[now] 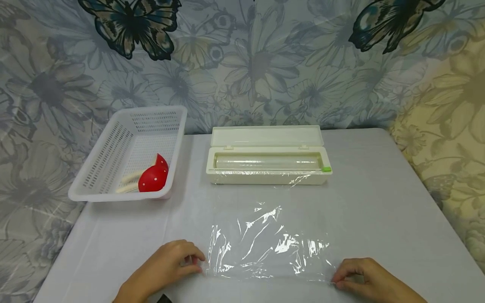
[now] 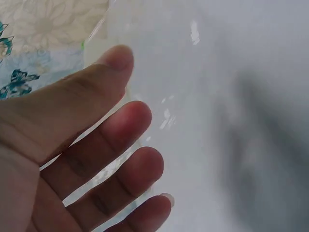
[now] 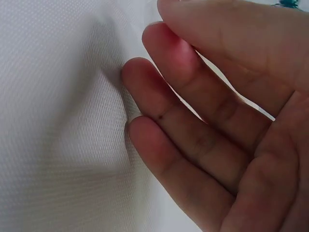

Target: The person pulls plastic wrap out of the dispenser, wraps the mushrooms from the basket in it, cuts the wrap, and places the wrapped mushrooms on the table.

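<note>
A sheet of clear cling film [image 1: 261, 240] lies over the white tabletop, wrinkled and shiny. It runs from a cream cling film box [image 1: 269, 179] whose lid stands raised and whose roll shows inside. My left hand [image 1: 170, 263] is at the sheet's near left corner, fingers bent, with a gap between thumb and forefinger in the head view. The left wrist view shows the thumb [image 2: 113, 63] apart from three loosely bent fingers. At the near right corner my right hand [image 1: 365, 275] pinches the film's edge between thumb and forefinger; the right wrist view cuts off this pinch.
A white plastic basket [image 1: 89, 176] stands at the left, holding a red, white-dotted item [image 1: 153, 179] and pale sticks beside it. A green slider [image 1: 326, 169] sits at the box's right end. Behind the table [image 1: 379, 202] hangs a floral butterfly cloth [image 1: 261, 75].
</note>
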`<control>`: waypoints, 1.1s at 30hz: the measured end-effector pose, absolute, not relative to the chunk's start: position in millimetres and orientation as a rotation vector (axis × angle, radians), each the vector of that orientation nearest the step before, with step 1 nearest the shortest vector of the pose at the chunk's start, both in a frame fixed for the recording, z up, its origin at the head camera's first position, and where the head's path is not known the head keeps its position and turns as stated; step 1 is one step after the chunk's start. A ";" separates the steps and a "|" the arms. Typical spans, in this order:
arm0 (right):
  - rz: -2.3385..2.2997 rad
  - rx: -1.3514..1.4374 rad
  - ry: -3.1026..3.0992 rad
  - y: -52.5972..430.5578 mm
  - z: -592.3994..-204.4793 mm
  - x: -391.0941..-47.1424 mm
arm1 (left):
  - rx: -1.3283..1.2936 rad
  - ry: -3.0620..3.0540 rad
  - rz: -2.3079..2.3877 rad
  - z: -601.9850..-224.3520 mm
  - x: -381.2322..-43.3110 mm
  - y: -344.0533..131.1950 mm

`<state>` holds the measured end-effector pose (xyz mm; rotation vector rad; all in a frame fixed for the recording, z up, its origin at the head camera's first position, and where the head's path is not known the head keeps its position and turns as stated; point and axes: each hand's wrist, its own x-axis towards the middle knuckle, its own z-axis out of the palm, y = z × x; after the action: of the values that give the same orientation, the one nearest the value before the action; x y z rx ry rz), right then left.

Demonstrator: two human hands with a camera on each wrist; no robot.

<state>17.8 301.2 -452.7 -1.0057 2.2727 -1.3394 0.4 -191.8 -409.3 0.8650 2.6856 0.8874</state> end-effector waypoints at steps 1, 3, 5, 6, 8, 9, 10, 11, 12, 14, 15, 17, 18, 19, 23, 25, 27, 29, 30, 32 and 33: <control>-1.340 -1.007 2.274 301.4 -452.7 17.8 | 0.871 2.709 0.894 -405.3 -2.2 -193.5; -1.343 -1.015 2.273 301.6 -452.6 17.8 | 0.875 2.754 0.903 -397.2 -8.0 -196.6; -1.350 -1.027 2.264 301.7 -452.5 17.3 | 0.869 2.798 0.907 -389.0 -14.2 -199.5; -1.352 -1.028 2.261 301.5 -452.3 17.0 | 0.871 2.837 0.904 -386.0 -17.2 -200.9; -1.356 -1.024 2.249 301.0 -452.0 16.6 | 0.854 2.903 0.897 -380.6 -23.5 -204.0; -1.357 -1.024 2.247 300.5 -452.0 16.4 | 0.849 2.934 0.893 -378.1 -26.7 -205.8; -1.361 -1.021 2.242 300.0 -452.1 16.2 | 0.846 2.968 0.893 -375.9 -29.3 -207.7; -1.365 -1.018 2.238 299.6 -452.3 16.1 | 0.847 3.004 0.887 -374.2 -32.1 -209.8; -1.369 -1.013 2.232 299.3 -452.4 16.0 | 0.850 3.040 0.881 -372.3 -35.0 -212.0; -1.373 -1.009 2.217 298.9 -452.8 15.7 | 0.865 3.082 0.878 -367.9 -40.9 -216.3; -1.371 -1.009 2.213 298.7 -452.9 15.5 | 0.875 3.103 0.873 -365.5 -43.7 -218.5; -1.365 -1.002 2.198 298.6 -452.8 15.0 | 0.872 3.130 0.877 -361.0 -49.1 -222.8; -1.360 -1.006 2.197 298.1 -452.8 14.8 | 0.881 3.138 0.892 -358.9 -52.1 -224.6; -1.351 -1.009 2.199 297.9 -452.7 14.6 | 0.886 3.144 0.913 -356.9 -55.0 -226.3; -1.319 -0.995 2.206 296.6 -451.5 13.6 | 0.935 3.161 1.013 -352.2 -68.3 -232.5; -1.306 -0.985 2.204 295.8 -451.1 13.0 | 0.944 3.181 1.036 -351.6 -75.2 -236.0; -1.298 -0.973 2.204 294.9 -451.1 12.4 | 0.904 3.199 1.043 -351.8 -81.4 -240.4; -1.296 -0.972 2.207 294.4 -451.5 12.2 | 0.823 3.222 1.044 -352.8 -87.0 -245.3; -1.296 -0.963 2.206 294.1 -451.8 12.2 | 0.783 3.229 1.051 -353.6 -89.8 -247.9; -1.300 -0.956 2.205 293.8 -452.7 12.4 | 0.691 3.232 1.061 -355.4 -95.4 -253.6; -1.300 -0.950 2.206 293.6 -453.2 12.4 | 0.653 3.233 1.066 -356.4 -98.1 -256.5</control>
<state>12.4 293.6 -453.2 -0.9499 2.2060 -1.3003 -98.1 -256.5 -356.4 0.6533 3.2335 1.0658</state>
